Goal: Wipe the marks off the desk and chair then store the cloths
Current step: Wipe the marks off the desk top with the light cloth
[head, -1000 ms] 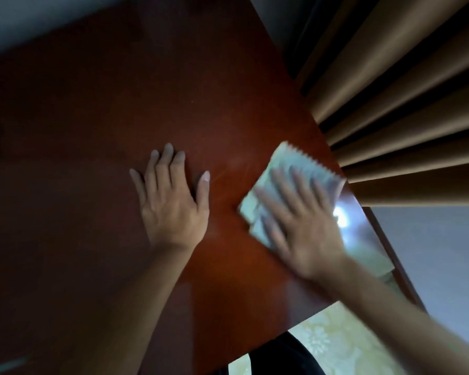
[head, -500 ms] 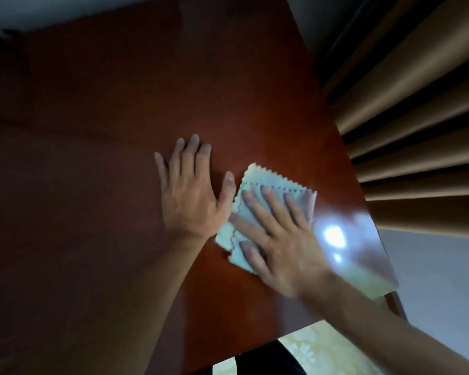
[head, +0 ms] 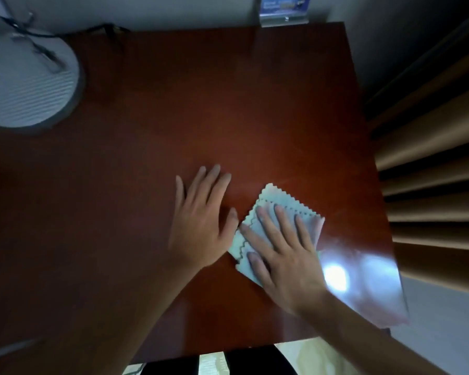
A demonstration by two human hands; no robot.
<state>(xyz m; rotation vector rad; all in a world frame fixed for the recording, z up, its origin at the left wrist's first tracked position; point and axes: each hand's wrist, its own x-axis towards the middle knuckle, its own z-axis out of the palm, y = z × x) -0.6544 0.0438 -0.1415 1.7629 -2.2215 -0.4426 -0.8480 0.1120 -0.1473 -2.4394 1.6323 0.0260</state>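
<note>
A pale green cloth (head: 306,215) with zigzag edges lies folded on the dark red-brown desk (head: 201,109), right of centre. My right hand (head: 279,253) presses flat on the cloth with straight, spread fingers. Beside it, my left hand (head: 201,220) rests flat on the bare desk, its thumb touching the cloth's left edge. The chair is not clearly in view; only a dark shape (head: 255,359) shows below the desk's front edge.
A round grey-white lamp base (head: 25,79) with a dark cable stands at the desk's far left. A small clear stand with a blue card (head: 283,10) sits at the far edge. Brown curtains (head: 431,147) hang on the right. A bright light reflection (head: 336,277) glares near the right edge.
My right hand slid the cloth leftward from near the desk's right edge until it met my left thumb. The view has tilted up, bringing the lamp base and card stand into sight.
</note>
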